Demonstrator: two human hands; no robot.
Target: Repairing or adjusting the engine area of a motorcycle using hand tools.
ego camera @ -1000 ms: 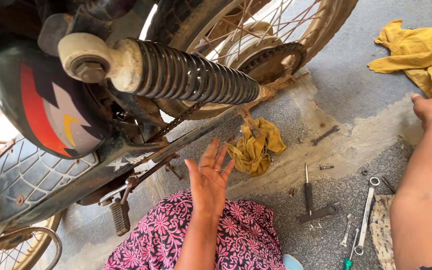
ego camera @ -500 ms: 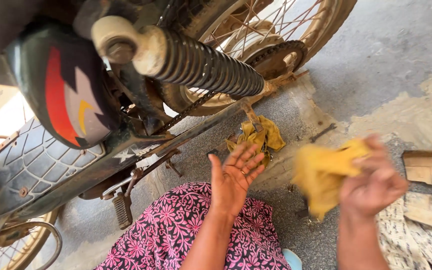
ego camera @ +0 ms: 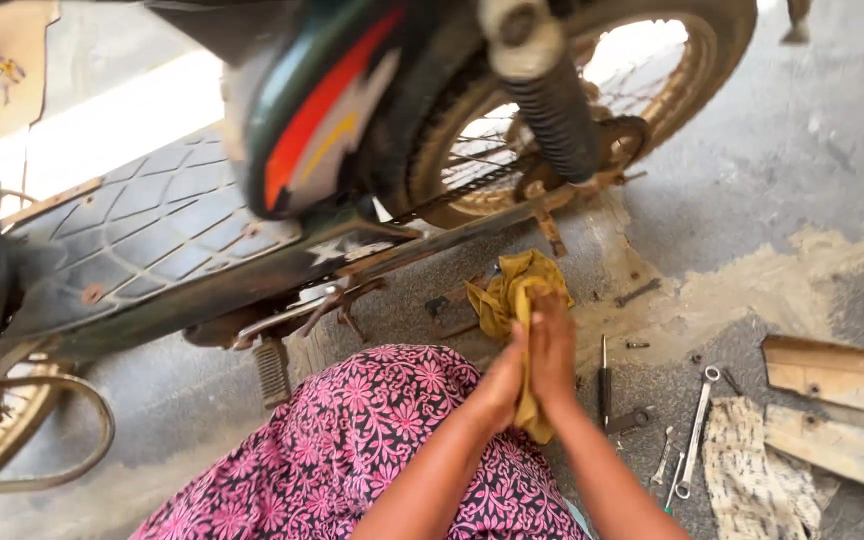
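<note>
My left hand (ego camera: 500,388) and my right hand (ego camera: 555,350) are pressed palm to palm over my pink flowered lap (ego camera: 372,440). A yellow rag (ego camera: 529,415) is squeezed between them and hangs out below the palms. A second yellow rag (ego camera: 507,285) lies crumpled on the ground just beyond my fingertips. Above it stands a motorcycle with a spoked rear wheel (ego camera: 652,90), a black shock spring (ego camera: 552,115) and a dark side panel with red and orange stripes (ego camera: 322,110).
A T-handled tool (ego camera: 603,385), a ring spanner (ego camera: 698,425), small wrenches (ego camera: 664,460) and loose bolts (ego camera: 637,293) lie on the concrete at my right. Wooden boards (ego camera: 837,395) and a woven mat (ego camera: 752,475) sit at the far right. A footpeg (ego camera: 272,372) hangs near my knee.
My right hand has carried the yellow rag from the right over to my left hand, and both palms have closed together on it. The view has swung left and down.
</note>
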